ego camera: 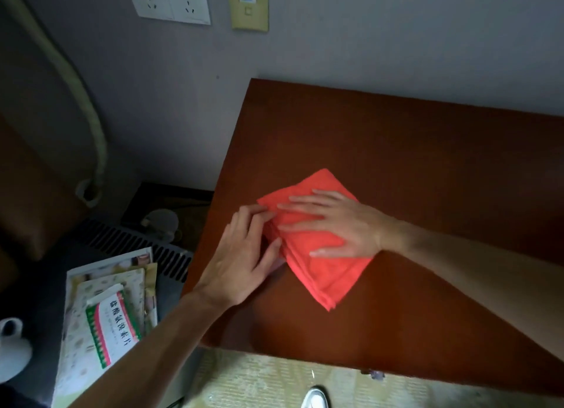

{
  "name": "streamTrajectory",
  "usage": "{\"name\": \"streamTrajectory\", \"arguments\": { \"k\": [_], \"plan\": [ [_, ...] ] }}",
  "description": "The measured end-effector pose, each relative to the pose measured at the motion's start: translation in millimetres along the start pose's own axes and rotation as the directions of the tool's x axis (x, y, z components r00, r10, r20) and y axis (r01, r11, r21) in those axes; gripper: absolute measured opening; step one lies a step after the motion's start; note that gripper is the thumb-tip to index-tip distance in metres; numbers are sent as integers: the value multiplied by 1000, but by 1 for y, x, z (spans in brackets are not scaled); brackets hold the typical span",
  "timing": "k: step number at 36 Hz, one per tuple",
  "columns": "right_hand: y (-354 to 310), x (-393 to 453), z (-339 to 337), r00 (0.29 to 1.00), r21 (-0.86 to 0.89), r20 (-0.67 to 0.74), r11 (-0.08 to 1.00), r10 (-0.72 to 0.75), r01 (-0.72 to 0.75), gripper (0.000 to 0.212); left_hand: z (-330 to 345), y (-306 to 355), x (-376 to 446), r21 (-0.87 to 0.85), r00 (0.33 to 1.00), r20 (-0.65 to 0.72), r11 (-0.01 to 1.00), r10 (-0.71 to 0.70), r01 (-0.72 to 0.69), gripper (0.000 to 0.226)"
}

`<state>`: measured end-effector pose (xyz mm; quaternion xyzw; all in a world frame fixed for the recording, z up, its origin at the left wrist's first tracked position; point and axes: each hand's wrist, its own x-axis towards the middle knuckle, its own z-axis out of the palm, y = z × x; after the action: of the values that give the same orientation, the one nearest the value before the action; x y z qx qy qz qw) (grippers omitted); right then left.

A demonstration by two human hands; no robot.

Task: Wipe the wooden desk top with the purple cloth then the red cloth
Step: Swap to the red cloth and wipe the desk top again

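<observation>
A folded red cloth lies on the dark wooden desk top, near its left edge. My right hand rests flat on top of the cloth with fingers spread. My left hand touches the cloth's left edge, its fingertips pinching the folded layers there. No purple cloth shows in this view.
Left of the desk, on a lower dark surface, lie papers and a boxed packet, with a white cup beside them. A vent grille and a hose stand by the wall. A shoe shows below the desk.
</observation>
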<state>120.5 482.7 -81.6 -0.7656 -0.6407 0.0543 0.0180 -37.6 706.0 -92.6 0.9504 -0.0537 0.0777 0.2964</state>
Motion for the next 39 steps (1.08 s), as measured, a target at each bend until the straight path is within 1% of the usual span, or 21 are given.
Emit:
{"name": "streamTrajectory", "arguments": {
  "k": [6, 9, 13, 15, 19, 21, 24, 25, 28, 30, 33, 36, 39],
  "plan": [
    [113, 28, -13, 992, -57, -28, 991, 123, -125, 64, 13, 11, 24, 84, 996, 90, 996, -3, -4, 45],
    [163, 40, -21, 981, -34, -50, 981, 190, -191, 66, 23, 13, 25, 198, 993, 116, 980, 9, -32, 46],
    [215, 51, -26, 948, -5, -67, 950, 312, -313, 68, 24, 13, 26, 247, 991, 132, 968, -1, -32, 48],
    [233, 56, -28, 917, 20, -77, 920, 392, -392, 73, 24, 13, 26, 261, 990, 144, 964, 4, -42, 48],
    [244, 61, -30, 804, 101, -129, 815, 580, -571, 76, 22, 13, 26, 260, 990, 143, 965, 0, -37, 48],
    [242, 63, -30, 769, 96, -154, 784, 620, -613, 76, 22, 13, 27, 269, 990, 141, 962, 1, -39, 48],
    [234, 65, -28, 718, 107, -132, 730, 684, -675, 71, 22, 12, 26, 269, 987, 160, 962, -3, -40, 48],
    [229, 64, -26, 688, 116, -125, 699, 715, -706, 69, 22, 12, 27, 267, 987, 161, 963, -6, -38, 48],
    [203, 56, -21, 566, 167, -97, 574, 818, -801, 68, 22, 12, 27, 263, 988, 157, 964, 0, -42, 48],
    [176, 46, -16, 515, 193, -71, 518, 854, -833, 71, 22, 12, 27, 249, 988, 152, 968, 6, -44, 49],
    [122, 21, -9, 501, 194, -60, 502, 864, -843, 74, 21, 13, 28, 247, 990, 137, 968, 18, -52, 49],
    [55, -12, 1, 530, 166, -66, 533, 846, -830, 75, 23, 14, 28, 262, 994, 110, 964, 26, -54, 49],
    [-21, -51, 14, 569, 136, -101, 578, 816, -805, 82, 24, 16, 25, 288, 995, 101, 956, 25, -53, 50]
  ]
}}
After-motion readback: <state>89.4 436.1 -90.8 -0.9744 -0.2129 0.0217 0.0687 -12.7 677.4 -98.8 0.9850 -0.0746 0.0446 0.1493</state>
